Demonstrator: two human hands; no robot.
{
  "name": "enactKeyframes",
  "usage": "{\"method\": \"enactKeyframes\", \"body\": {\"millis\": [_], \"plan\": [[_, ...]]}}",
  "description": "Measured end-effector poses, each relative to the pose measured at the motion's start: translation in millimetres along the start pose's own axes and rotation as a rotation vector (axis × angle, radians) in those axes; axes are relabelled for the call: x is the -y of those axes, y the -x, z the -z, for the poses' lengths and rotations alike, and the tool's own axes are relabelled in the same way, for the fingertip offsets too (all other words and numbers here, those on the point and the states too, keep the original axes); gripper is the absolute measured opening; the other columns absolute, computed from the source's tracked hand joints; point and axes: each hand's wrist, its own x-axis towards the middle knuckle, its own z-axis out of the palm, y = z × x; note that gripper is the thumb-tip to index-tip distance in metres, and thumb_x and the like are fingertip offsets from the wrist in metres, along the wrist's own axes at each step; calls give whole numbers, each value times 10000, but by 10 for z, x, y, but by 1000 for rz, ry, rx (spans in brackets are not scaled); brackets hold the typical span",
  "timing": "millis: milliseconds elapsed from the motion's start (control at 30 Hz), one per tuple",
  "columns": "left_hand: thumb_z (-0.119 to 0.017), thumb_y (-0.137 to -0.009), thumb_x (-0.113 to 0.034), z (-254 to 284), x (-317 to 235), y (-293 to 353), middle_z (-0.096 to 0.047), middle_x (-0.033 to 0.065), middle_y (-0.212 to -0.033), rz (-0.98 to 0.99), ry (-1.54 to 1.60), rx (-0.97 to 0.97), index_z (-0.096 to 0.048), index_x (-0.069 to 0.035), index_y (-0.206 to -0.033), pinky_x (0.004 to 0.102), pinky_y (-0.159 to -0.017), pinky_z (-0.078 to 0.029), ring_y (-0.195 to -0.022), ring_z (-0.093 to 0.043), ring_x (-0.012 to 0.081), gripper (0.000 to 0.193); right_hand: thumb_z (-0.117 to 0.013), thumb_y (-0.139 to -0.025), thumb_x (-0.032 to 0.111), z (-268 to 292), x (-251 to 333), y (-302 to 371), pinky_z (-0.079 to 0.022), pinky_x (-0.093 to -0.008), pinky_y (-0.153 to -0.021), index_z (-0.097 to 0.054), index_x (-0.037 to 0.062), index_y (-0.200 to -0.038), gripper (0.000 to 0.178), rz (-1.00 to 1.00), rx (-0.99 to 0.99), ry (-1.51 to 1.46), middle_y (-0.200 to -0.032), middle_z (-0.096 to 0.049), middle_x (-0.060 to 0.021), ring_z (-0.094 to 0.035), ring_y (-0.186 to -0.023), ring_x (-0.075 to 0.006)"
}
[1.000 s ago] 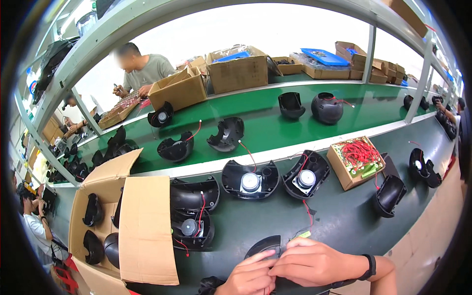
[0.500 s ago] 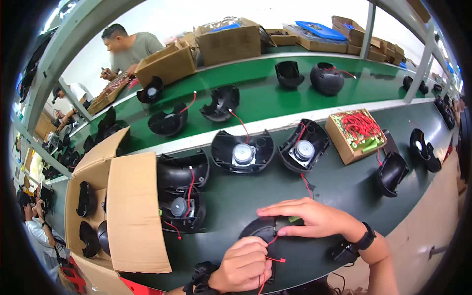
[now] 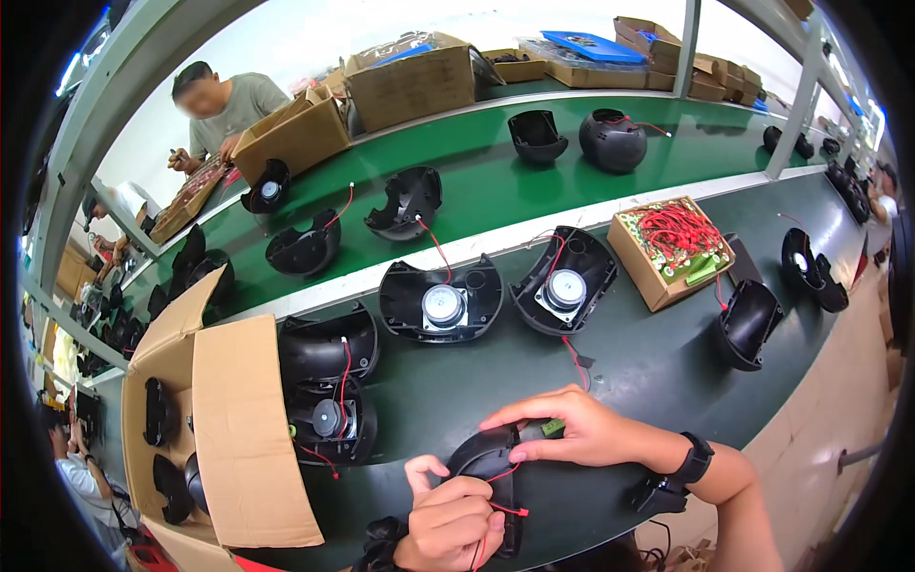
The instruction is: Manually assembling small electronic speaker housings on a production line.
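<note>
Near the bench's front edge, a curved black plastic shell [image 3: 483, 454] lies between my two hands. My right hand [image 3: 570, 431] grips its far right rim, thumb on the near side and fingers over the far side. Closed at the shell's near side, my left hand [image 3: 450, 520] has a thin red wire [image 3: 503, 474] running into its curled fingers. One finger of that hand sticks up against the shell's left side. A small red connector [image 3: 511, 512] pokes out to the right of the fist. Beside my right palm sits a small green piece [image 3: 553, 428], partly covered.
At left stands an open cardboard box [image 3: 253, 429] holding black shells. Shells with round speakers [image 3: 443, 305] line the bench, beside a carton of red wires and green parts [image 3: 672, 250]. Behind runs a green belt [image 3: 477, 181] with more shells; a person [image 3: 224, 110] works across it.
The head view has swung slightly, so the bench items sit further left. My left hand has raised one finger against the shell's left side. My right hand keeps its hold on the rim.
</note>
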Motion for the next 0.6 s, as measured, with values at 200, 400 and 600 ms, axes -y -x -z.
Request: {"method": "enactKeyframes", "body": {"millis": [200, 400, 600], "plan": [[-635, -742, 1, -7, -10, 8, -470, 10, -546, 74, -39, 15, -441, -108, -521, 416, -793, -257, -658, -558, 206, 314, -715, -793, 118, 19, -37, -5, -455, -339, -949, -601, 32, -1191, 423, -37, 56, -106, -1190, -617, -123, -593, -1095, -238], [-636, -734, 4, -14, 14, 19, -476, 13, -545, 98, -32, -5, -441, -105, -520, 415, -765, -255, -641, -547, 207, 309, -702, -804, 174, 36, -33, -7, -470, -348, -908, -571, 62, -1227, 457, 97, 41, -2, -1147, -634, -139, -608, -1066, -267], [-639, -713, 19, -29, 33, -43, -464, 17, -540, 92, -48, -1, -423, -106, -518, 401, -721, -248, -624, -534, 204, 317, -673, -820, 167, 66, -33, -2, -473, -369, -906, -550, 60, -1235, 447, 86, 46, 86, -1172, -614, -149, -600, -1057, -310]]}}
